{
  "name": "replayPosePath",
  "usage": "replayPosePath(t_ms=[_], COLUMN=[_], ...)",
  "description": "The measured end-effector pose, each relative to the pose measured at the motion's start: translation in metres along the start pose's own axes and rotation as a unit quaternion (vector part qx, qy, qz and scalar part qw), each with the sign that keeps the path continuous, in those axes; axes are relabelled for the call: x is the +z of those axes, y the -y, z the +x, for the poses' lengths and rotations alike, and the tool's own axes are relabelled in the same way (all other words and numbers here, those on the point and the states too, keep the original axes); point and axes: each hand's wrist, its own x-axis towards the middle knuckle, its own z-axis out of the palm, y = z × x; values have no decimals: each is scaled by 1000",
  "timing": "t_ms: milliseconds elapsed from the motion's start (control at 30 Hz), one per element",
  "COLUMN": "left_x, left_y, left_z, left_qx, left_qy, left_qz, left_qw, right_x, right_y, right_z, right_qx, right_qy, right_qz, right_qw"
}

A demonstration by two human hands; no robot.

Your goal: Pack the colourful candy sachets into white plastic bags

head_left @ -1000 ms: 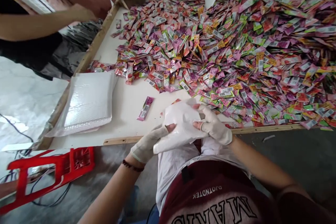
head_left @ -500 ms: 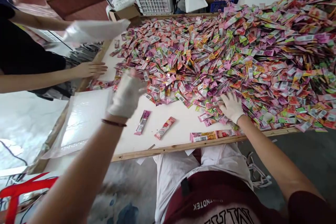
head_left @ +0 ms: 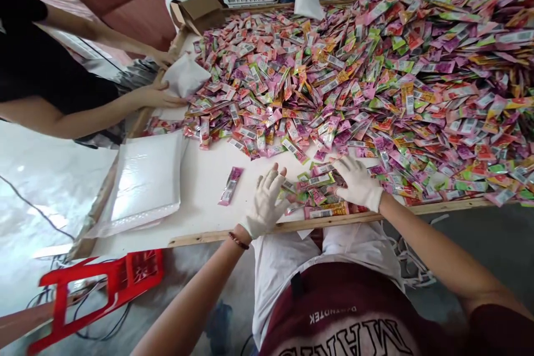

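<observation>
closely, sachets [head_left: 319, 181] between spread fingers [head_left: 273, 179], touching

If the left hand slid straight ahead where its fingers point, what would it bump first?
Most likely the near edge of the sachet pile. The left hand points forward and slightly right, with only a strip of bare table between.
</observation>
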Motion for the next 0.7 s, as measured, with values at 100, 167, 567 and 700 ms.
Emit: replayPosePath(t_ms=[100,167,567,700], left_x=[-13,-13,-32,-37], left_y=[6,4,11,20], left_z=[8,18,11,-10], left_qx=[45,75,-151,-259], left_qy=[2,58,3,-6], left_qz=[-23,8,30,16], left_qw=[999,995,988,966], right_x=[-11,-7,-3,-18], right_y=[5,16,-7,-22], right_z=[8,18,24,43], right_qx=[-74,-97,32,39], right_qy=[-47,-31,-78,-29], right_qz=[32,28,133,72], right_qw=[996,994,988,996])
